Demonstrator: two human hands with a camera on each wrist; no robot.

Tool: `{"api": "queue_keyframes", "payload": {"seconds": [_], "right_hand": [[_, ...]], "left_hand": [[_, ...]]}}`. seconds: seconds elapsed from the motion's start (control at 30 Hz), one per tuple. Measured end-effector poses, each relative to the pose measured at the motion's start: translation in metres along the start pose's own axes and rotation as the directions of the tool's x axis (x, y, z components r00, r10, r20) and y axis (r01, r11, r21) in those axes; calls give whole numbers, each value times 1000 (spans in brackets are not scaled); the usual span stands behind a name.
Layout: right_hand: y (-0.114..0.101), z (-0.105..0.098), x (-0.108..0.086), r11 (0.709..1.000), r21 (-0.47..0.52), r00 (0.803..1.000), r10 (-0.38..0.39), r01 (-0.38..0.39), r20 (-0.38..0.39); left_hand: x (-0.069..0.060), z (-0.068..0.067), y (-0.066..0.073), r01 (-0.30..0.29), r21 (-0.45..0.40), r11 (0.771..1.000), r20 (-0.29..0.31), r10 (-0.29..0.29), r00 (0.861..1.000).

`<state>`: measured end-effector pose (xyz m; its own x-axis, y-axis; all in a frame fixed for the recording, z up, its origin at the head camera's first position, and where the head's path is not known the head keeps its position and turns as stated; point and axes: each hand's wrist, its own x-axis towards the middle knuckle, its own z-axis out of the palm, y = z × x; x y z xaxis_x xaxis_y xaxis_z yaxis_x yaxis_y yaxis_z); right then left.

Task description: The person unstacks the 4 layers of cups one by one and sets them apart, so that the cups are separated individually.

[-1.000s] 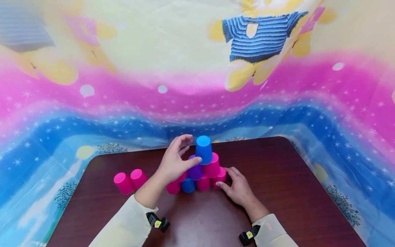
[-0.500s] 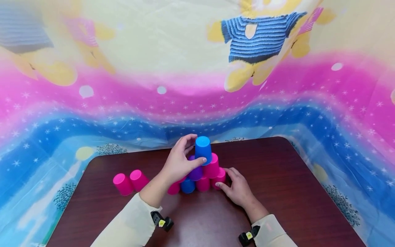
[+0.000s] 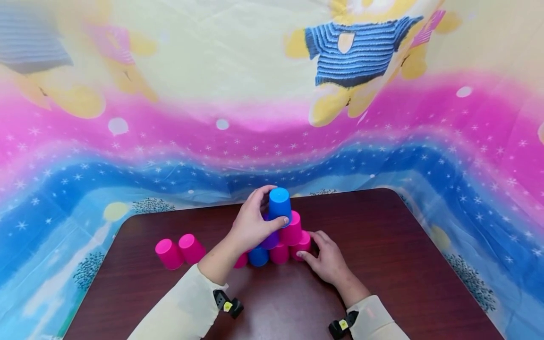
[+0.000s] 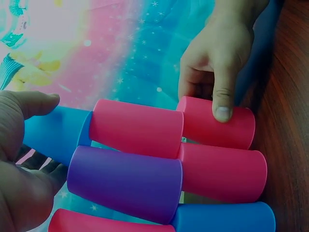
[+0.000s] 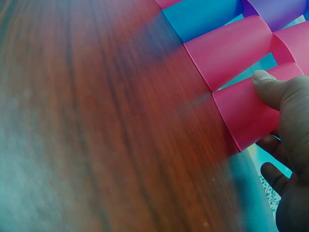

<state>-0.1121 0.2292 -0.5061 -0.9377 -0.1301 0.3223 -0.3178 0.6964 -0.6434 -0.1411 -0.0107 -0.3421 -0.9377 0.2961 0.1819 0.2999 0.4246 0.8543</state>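
Observation:
An upside-down blue cup (image 3: 280, 206) sits on top of a purple cup (image 4: 126, 182) and a pink cup (image 3: 291, 228). My left hand (image 3: 254, 225) grips this blue cup, thumb on its near side and fingers behind. Below, a row of cups stands on the table, including another blue cup (image 3: 258, 256) and a pink cup (image 3: 279, 253). My right hand (image 3: 329, 259) holds the pink cup at the row's right end (image 5: 248, 112) between thumb and fingers. Part of the stack's left side is hidden behind my left hand.
Two pink cups, one at the far left (image 3: 169, 254) and one beside it (image 3: 191, 249), stand apart from the stack on the brown table (image 3: 382, 264). A printed cloth (image 3: 191, 141) hangs behind the table.
My left hand has moved right and closed round the top blue cup, its thumb now farther across the cup. My right hand has stayed at the pink end cup.

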Motion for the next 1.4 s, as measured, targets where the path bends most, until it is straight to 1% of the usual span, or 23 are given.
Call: {"api": "queue_keyframes", "payload": {"seconds": [0.1, 0.3, 0.6, 0.8, 0.93, 1.13, 1.4], "right_hand": [[0, 0, 0, 1000, -5, 1000, -2, 2, -2], [1, 0, 0, 1000, -12, 1000, -5, 5, -6], [2, 0, 1, 1000, -1, 1000, -16, 16, -5], [2, 1, 1, 1000, -7, 1000, -22, 21, -5], [2, 1, 0, 1000, -3, 1000, -15, 15, -2], [2, 1, 0, 1000, -3, 1000, -19, 19, -11], [2, 1, 0, 1000, 2, 1000, -14, 14, -13]], "left_hand": [[1, 1, 0, 1, 14, 1000, 2, -1, 1000], [1, 3, -2, 2, 7, 1000, 15, -3, 1000], [0, 2, -2, 5, -3, 1000, 15, -5, 1000], [-1, 0, 0, 5, 10, 1000, -3, -5, 1000], [-2, -2, 2, 7, -3, 1000, -7, -7, 1000], [-2, -4, 2, 40, -19, 999, -11, -40, 999], [-4, -11, -3, 23, -23, 999, -32, -24, 999]]}}
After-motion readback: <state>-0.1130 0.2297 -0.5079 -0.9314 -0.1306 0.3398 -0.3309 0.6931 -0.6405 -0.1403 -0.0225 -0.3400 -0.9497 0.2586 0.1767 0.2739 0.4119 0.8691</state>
